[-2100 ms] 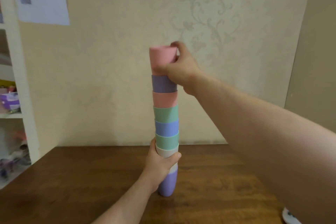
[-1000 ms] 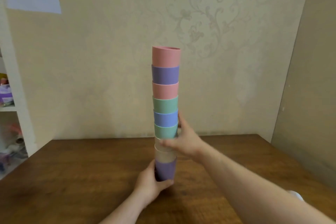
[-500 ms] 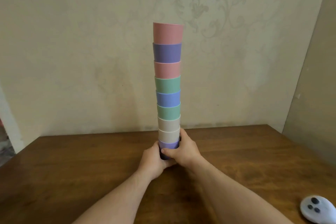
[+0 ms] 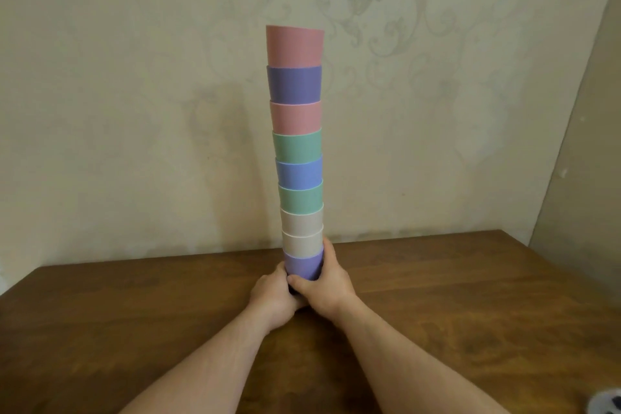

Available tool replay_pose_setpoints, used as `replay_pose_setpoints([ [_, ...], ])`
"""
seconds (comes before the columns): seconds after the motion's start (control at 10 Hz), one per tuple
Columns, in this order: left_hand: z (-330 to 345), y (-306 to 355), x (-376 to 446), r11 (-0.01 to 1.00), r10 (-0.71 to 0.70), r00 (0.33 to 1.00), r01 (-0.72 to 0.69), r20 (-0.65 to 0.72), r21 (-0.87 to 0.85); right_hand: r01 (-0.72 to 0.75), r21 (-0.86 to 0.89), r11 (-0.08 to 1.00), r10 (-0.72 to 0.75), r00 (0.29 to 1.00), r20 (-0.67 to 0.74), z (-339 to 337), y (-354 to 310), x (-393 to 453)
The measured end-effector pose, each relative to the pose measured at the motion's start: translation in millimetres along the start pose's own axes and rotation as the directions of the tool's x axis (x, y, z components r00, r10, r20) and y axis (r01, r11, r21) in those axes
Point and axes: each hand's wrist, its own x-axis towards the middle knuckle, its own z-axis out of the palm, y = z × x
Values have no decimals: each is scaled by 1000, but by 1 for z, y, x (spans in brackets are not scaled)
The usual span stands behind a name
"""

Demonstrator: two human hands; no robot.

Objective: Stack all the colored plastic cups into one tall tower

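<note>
A tall tower of nested plastic cups [image 4: 297,151] stands upright on the brown wooden table [image 4: 453,296], near the middle. From the top it runs pink, purple, pink, green, blue, green, two beige cups and a purple cup [image 4: 304,266] at the base. My left hand [image 4: 274,299] wraps the base from the left. On the other side my right hand [image 4: 326,282] grips the same purple cup, its thumb reaching up to the lower beige cup. The foot of the tower is hidden by my fingers.
A patterned beige wall rises just behind the table's far edge. A side wall closes in at the right. A white controller [image 4: 611,404] lies at the table's near right corner, partly cut off by the frame.
My right hand came down from the top pink cup to the base of the tower. Both hands now hold the bottom purple cup, and the tower has shifted slightly further from me.
</note>
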Motion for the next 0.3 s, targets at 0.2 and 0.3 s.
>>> replay_pose_setpoints([
  [0.2,-10,-4,-18,998,-36,997,40,64,-53,-50,-277,959,78,993,92,-22,2,-24],
  [0.3,-11,-12,-42,997,-43,999,44,-8,60,-55,-457,888,124,985,122,-38,7,-57],
])
